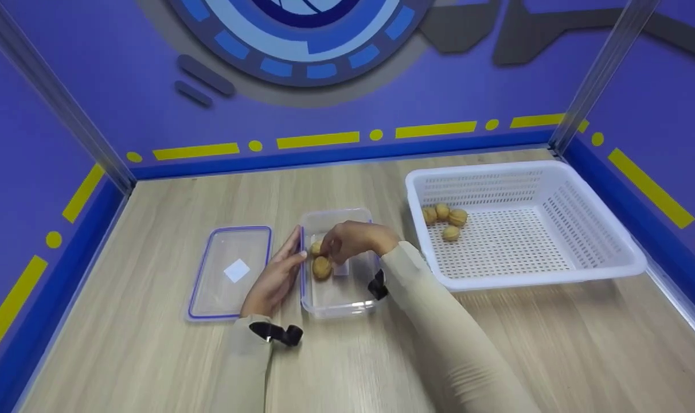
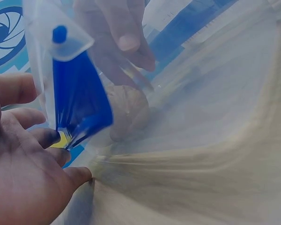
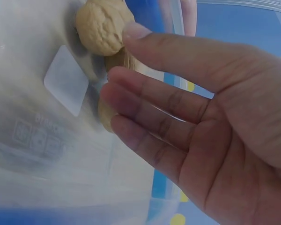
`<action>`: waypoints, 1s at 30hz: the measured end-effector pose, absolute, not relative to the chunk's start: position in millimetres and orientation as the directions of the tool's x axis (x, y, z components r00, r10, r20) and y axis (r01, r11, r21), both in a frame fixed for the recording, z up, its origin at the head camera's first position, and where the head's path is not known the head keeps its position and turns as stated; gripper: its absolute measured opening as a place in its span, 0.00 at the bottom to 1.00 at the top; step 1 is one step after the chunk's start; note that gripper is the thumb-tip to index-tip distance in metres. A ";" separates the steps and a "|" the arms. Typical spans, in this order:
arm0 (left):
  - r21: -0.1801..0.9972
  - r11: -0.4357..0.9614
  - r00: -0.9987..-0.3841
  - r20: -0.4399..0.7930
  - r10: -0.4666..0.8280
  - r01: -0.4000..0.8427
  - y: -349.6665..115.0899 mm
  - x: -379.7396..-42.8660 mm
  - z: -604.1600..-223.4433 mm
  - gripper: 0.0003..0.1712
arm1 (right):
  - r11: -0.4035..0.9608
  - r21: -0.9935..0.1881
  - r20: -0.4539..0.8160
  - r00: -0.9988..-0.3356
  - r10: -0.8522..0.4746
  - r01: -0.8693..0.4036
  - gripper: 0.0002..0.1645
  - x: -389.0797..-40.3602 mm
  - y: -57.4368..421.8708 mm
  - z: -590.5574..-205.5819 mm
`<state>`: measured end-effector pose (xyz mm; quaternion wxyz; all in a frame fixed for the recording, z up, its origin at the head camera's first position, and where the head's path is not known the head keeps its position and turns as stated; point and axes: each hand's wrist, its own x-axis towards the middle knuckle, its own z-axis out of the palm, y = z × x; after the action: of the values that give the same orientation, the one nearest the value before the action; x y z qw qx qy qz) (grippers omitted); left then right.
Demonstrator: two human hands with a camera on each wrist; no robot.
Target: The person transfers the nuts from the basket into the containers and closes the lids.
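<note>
A clear plastic food box (image 1: 339,312) with a blue seal stands uncovered on the table, walnuts (image 1: 322,268) gathered along its left side. My left hand (image 1: 273,281) rests against the box's left wall, fingers extended and thumb at the rim. In the left wrist view its fingertips lie by a blue-lined locking flap (image 2: 82,93). Inside the box, my right hand (image 1: 353,241) reaches down over the walnuts. Up close, its thumb and loosely bent fingers are spread apart, the tips right at the walnuts (image 3: 103,28); some walnuts are partly hidden behind them.
The box's clear lid (image 1: 215,292), edged in blue and bearing a white label (image 1: 236,270), lies flat on the left. At the right stands a white perforated basket (image 1: 531,278) with several walnuts (image 1: 451,233) in its left part. Blue-purple panels (image 1: 324,115) enclose the table's back and sides.
</note>
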<state>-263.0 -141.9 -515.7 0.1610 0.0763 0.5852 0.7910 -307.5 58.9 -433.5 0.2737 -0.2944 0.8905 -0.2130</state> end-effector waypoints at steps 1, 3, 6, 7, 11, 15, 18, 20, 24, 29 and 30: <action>0.952 -0.260 -0.936 -0.067 0.345 -0.164 -142.0 -263.0 -515.7 0.41 | 0.734 -0.536 -0.355 -0.678 -0.644 -0.417 0.23 -307.7 59.5 -432.8; 0.951 -0.256 -0.937 -0.077 0.340 -0.171 -141.9 -262.9 -515.7 0.41 | 0.727 -0.531 -0.339 -0.676 -0.654 -0.436 0.23 -308.2 60.9 -431.5; 0.953 -0.253 -0.937 -0.075 0.340 -0.168 -142.0 -262.8 -515.6 0.41 | 0.719 -0.527 -0.320 -0.678 -0.662 -0.453 0.22 -308.7 63.3 -429.4; 0.953 -0.253 -0.938 -0.074 0.339 -0.167 -142.1 -262.7 -515.4 0.41 | 0.718 -0.527 -0.317 -0.679 -0.662 -0.454 0.22 -308.8 64.1 -428.4; 0.953 -0.259 -0.936 -0.059 0.347 -0.156 -142.2 -262.6 -514.7 0.41 | 0.728 -0.515 -0.306 -0.696 -0.650 -0.453 0.23 -308.2 67.5 -423.8; 0.954 -0.255 -0.934 -0.059 0.353 -0.157 -142.4 -263.2 -514.8 0.40 | 0.734 -0.503 -0.292 -0.709 -0.642 -0.457 0.23 -307.5 70.7 -418.9; 0.956 -0.250 -0.933 -0.059 0.354 -0.155 -142.7 -263.4 -515.2 0.40 | 0.738 -0.501 -0.291 -0.715 -0.636 -0.452 0.24 -307.1 73.4 -414.9; 0.954 -0.250 -0.935 -0.071 0.347 -0.165 -142.1 -263.4 -515.0 0.40 | 0.734 -0.502 -0.286 -0.713 -0.640 -0.458 0.24 -306.9 75.4 -412.3; 0.954 -0.244 -0.934 -0.081 0.348 -0.174 -141.9 -263.3 -514.4 0.40 | 0.721 -0.520 -0.270 -0.713 -0.647 -0.458 0.26 -306.7 79.8 -406.4; 0.954 -0.235 -0.933 -0.098 0.346 -0.187 -142.2 -263.2 -513.6 0.40 | 0.698 -0.536 -0.232 -0.711 -0.663 -0.476 0.27 -307.1 86.4 -400.0; 0.954 -0.234 -0.933 -0.101 0.344 -0.190 -142.2 -263.1 -513.4 0.40 | 0.692 -0.537 -0.224 -0.709 -0.668 -0.482 0.26 -307.3 87.9 -399.1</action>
<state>-263.1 -142.2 -513.4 0.1707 0.0649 0.5949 0.7828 -307.3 87.9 -399.1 0.2060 -0.3207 0.8965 -0.2259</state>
